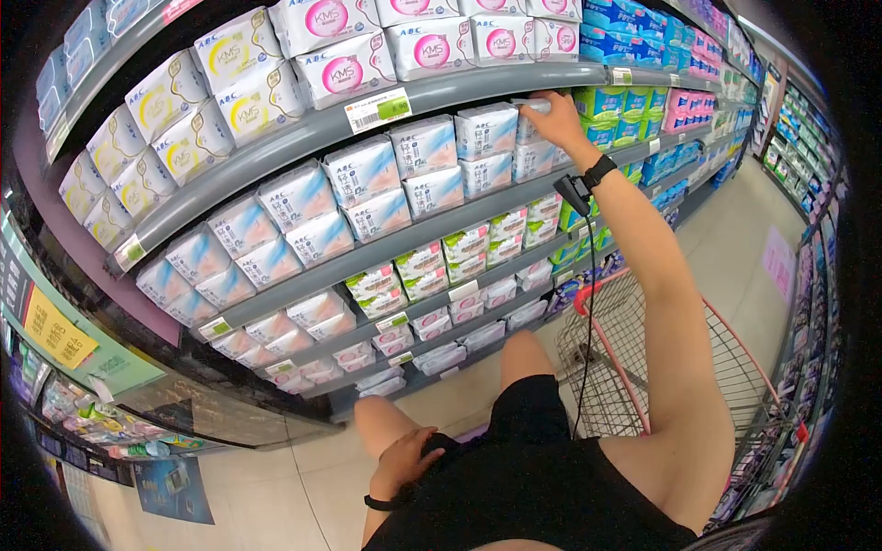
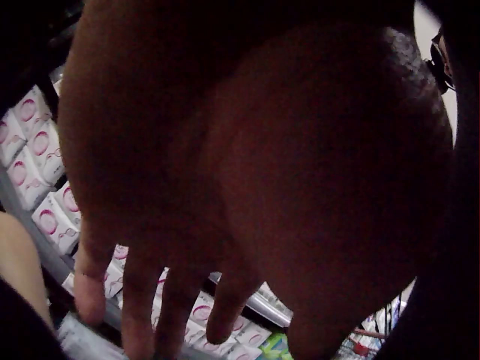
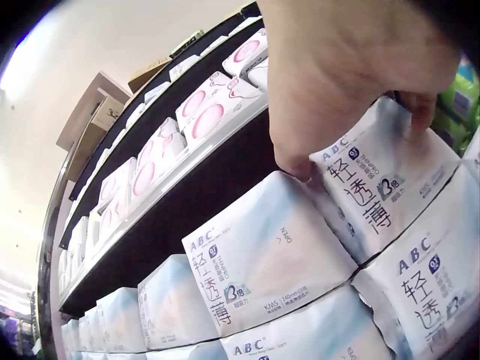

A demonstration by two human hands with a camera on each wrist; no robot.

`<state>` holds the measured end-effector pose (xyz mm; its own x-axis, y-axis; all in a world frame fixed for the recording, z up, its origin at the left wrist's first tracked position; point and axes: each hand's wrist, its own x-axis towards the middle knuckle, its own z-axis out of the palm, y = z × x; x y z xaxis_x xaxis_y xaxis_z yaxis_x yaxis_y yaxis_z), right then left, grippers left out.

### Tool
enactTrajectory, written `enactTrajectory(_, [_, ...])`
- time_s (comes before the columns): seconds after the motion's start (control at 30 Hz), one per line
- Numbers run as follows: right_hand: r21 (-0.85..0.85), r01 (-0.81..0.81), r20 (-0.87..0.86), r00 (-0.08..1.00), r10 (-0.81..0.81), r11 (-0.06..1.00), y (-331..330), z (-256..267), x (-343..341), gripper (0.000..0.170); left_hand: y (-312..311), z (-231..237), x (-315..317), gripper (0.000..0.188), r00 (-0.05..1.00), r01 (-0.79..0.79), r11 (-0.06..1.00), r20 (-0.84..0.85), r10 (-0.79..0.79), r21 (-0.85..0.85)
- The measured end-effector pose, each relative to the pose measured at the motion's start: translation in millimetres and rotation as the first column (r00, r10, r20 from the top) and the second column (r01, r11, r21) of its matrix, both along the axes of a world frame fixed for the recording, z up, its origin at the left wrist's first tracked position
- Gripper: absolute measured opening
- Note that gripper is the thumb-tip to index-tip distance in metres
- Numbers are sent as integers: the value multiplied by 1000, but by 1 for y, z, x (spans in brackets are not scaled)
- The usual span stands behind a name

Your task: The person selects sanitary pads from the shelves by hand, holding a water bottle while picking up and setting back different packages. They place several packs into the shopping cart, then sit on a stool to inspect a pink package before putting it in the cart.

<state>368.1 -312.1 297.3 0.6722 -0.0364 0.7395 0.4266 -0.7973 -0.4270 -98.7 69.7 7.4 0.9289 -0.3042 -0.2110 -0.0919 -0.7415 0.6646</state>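
Observation:
My right hand (image 1: 559,119) reaches up to a shelf and grips a white, blue and peach ABC sanitary pad pack (image 3: 379,180). In the right wrist view the thumb lies at the pack's left edge and fingers bend over its right side. This pack sits atop a matching lower pack (image 3: 427,281), with another pack (image 3: 262,251) to its left. Low in the head view, my left hand (image 1: 401,459) rests at my thigh beside the black shorts, its fingers extended. Its dark palm (image 2: 195,150) fills most of the left wrist view, with nothing held.
The shelf edge above, with a price tag (image 1: 378,109), runs close over my right hand. Green packs (image 1: 602,103) stand just right of it. A wire shopping cart (image 1: 735,367) is at my right. A black cable (image 1: 588,312) hangs from the right wrist camera.

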Motion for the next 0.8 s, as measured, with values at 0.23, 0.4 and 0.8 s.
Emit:
enactTrajectory(0.23, [2,3,-45,999,-2,1000,1,1,2,65,3,-16,3,52,998,56,998,32,-56,-11])
enactTrajectory(0.4, [-5,6,-18,1000,-6,1000,3,-6,12,68,4,-21,3,53,996,59,998,69,-60,21])
enactTrajectory(0.8, [-50,43,-4,999,-43,998,10,-15,-5,100,7,-32,3,52,995,54,997,80,-59,57])
